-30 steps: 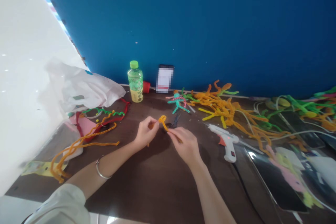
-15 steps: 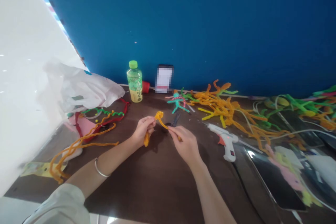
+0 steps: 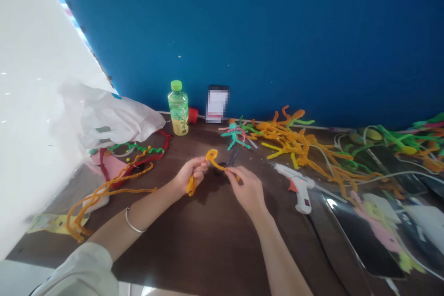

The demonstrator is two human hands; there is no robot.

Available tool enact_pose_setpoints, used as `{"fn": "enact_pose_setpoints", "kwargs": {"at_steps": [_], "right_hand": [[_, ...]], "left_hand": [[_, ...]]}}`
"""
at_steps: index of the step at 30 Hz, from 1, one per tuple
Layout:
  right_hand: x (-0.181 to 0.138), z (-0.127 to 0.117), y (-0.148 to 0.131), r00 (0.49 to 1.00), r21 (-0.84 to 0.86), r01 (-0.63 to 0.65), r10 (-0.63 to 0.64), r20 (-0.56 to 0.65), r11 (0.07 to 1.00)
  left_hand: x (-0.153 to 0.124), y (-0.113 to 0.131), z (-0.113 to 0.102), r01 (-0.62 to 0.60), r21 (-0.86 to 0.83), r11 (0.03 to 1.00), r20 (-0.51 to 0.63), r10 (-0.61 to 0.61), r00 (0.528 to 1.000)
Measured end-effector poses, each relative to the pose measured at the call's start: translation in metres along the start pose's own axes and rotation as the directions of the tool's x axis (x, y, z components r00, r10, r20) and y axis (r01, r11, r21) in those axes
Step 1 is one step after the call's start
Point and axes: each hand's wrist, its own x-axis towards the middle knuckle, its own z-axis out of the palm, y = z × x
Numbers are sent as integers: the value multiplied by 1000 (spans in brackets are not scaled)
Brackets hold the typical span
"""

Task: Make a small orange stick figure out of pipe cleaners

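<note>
Both my hands hold one orange pipe cleaner (image 3: 212, 156) above the dark brown table (image 3: 208, 240). My left hand (image 3: 189, 175) pinches it just below a small loop at its top, and a short end hangs under the fingers. My right hand (image 3: 247, 188) pinches the other end, which runs across from the loop. A silver bangle (image 3: 131, 223) sits on my left wrist. Behind my hands lie dark scissors (image 3: 231, 159).
A white glue gun (image 3: 299, 186) lies right of my hands. A heap of orange and green pipe cleaners (image 3: 298, 143) spreads along the blue wall. A green-capped bottle (image 3: 178, 108), a white plastic bag (image 3: 111, 118) and long orange pipe cleaners (image 3: 104, 189) are on the left.
The loop at the pipe cleaner's top has been turned and opened wider. My left hand has shifted its grip so a short end now hangs below the fingers.
</note>
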Motion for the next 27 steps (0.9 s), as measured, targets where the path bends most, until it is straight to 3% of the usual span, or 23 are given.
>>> {"fn": "enact_pose_setpoints", "kwargs": {"at_steps": [7, 12, 16, 27], "right_hand": [[1, -2, 1, 1000, 19, -8, 8, -6, 1000], [1, -3, 2, 999, 10, 32, -32, 3, 999], [1, -4, 2, 998, -19, 58, -59, -22, 998], [2, -8, -1, 980, -168, 128, -151, -130, 977]], "left_hand": [[-3, 1, -6, 111, 40, 993, 80, -114, 990], [1, 2, -12, 170, 301, 939, 151, -223, 963], [0, 0, -10, 194, 559, 806, 136, -320, 938], [-2, -14, -3, 23, 849, 528, 49, -122, 991]]}}
